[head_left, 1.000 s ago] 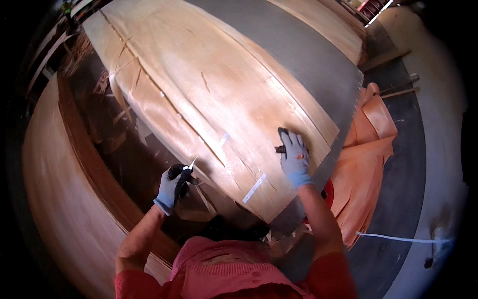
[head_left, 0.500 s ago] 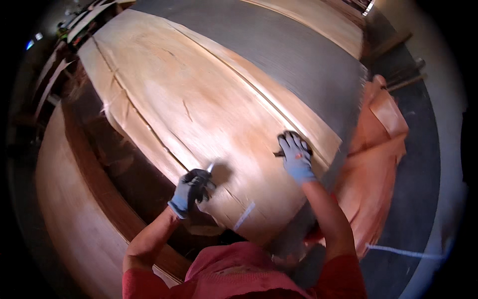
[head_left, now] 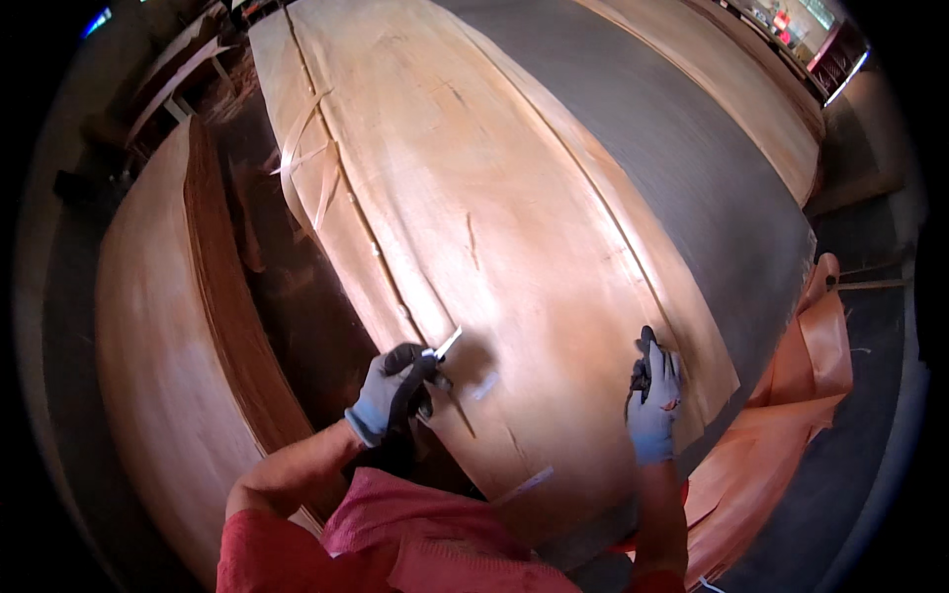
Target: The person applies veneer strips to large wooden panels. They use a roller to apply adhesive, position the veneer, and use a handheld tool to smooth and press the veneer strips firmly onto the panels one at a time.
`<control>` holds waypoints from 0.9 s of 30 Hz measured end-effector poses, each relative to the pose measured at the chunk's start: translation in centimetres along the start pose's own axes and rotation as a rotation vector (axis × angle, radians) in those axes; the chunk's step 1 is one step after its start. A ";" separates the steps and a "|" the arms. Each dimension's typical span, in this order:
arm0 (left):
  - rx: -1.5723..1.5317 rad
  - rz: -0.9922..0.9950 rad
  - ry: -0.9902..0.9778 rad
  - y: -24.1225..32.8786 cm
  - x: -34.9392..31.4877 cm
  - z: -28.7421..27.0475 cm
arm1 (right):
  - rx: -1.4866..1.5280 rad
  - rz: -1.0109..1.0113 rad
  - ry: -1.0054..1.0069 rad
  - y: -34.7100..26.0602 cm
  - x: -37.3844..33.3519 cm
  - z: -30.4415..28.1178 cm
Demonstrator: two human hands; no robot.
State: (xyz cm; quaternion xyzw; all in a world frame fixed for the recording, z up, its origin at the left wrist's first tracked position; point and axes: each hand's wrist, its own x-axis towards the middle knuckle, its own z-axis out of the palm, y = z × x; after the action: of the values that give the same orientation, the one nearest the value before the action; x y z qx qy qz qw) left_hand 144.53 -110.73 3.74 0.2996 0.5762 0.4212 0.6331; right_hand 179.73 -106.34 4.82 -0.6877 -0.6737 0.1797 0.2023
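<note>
Head view | left hand [head_left: 395, 390] clamped on small blade [head_left: 447, 344] at veneer sheet's [head_left: 514, 217] 7 o'clock edge | right hand [head_left: 652, 400] flat, fingers together, pressing sheet at 4 o'clock | pale tape strips [head_left: 524, 484] already stuck; long split [head_left: 366, 237] appears unmended | thin, smooth, grainy wood on grey tabletop [head_left: 682, 168]

Light: dim, warm, brightest top right | Shadows: deep at left edge | Distortion: strong fisheye, black rim | Focus: soft

Veneer workshop, stacked veneer sheets [head_left: 148, 376], worktable [head_left: 692, 178]
</note>
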 end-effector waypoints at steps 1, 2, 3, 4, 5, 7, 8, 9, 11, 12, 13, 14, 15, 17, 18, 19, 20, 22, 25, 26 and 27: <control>0.011 0.021 -0.011 1.2 0.8 -0.9 | 0.227 0.000 -0.004 -1.8 0.4 1.3; 0.016 0.045 -0.012 1.8 2.2 -1.8 | 0.450 0.008 -0.002 -3.4 0.5 2.7; 0.025 0.055 -0.017 2.0 3.7 -3.2 | 0.674 0.033 -0.001 -5.2 0.2 4.4; -0.010 0.170 -0.089 2.3 4.8 -4.9 | 0.740 0.031 -0.115 -7.6 0.4 5.8; -0.049 0.284 -0.129 2.5 5.6 -7.2 | 0.984 0.187 -0.356 -11.4 1.2 6.8; -0.045 0.268 -0.140 4.7 6.0 -10.5 | 1.142 0.212 -0.576 -17.5 2.9 9.7; -0.028 0.262 -0.160 5.6 6.0 -12.3 | 1.169 0.207 -0.612 -21.3 3.7 11.1; 0.005 0.277 -0.189 7.5 6.2 -14.3 | 1.210 0.179 -0.631 -25.2 5.0 12.2; 0.167 0.366 -0.215 9.8 5.9 -17.9 | 1.122 0.136 -0.643 -30.3 7.1 14.7; 0.199 0.401 -0.229 10.4 6.4 -19.8 | 1.079 0.115 -0.653 -32.6 7.8 15.9; 0.232 0.436 -0.245 11.0 6.9 -21.5 | 1.109 0.085 -0.614 -34.8 8.4 16.7; 0.285 0.363 -0.216 11.7 6.8 -22.2 | 1.129 0.061 -0.588 -36.2 8.7 17.1; 0.233 0.345 -0.212 11.7 6.7 -23.0 | 1.150 0.039 -0.558 -37.3 9.0 17.4; 0.131 0.316 -0.214 11.8 7.1 -24.5 | 1.125 0.097 -0.576 -38.5 9.5 18.4; 0.053 0.281 -0.214 11.8 7.5 -24.9 | 1.112 0.093 -0.557 -38.8 9.9 19.2; 0.105 0.266 -0.220 11.3 7.8 -25.8 | 1.099 0.091 -0.536 -38.9 10.3 20.0; 0.170 0.261 -0.233 11.4 8.7 -26.9 | 1.020 0.063 -0.507 -39.0 10.9 20.6; 0.184 0.357 -0.213 11.5 10.8 -26.8 | 0.805 -0.123 -0.381 -38.6 12.2 20.9; 0.101 0.211 -0.287 13.5 13.4 -25.9 | 0.693 -0.145 -0.360 -38.4 14.9 20.7; 0.167 0.233 -0.300 14.2 14.6 -25.6 | 0.751 -0.098 -0.350 -38.0 15.8 20.8; 0.188 0.182 -0.310 15.1 15.8 -25.3 | 0.808 -0.052 -0.340 -37.5 16.9 20.8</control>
State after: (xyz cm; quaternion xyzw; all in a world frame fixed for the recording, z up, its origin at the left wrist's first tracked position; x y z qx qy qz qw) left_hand 116.51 -92.48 5.32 0.4694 0.4793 0.3699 0.6427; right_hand 137.38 -88.27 6.96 -0.4967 -0.5902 0.5342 0.3458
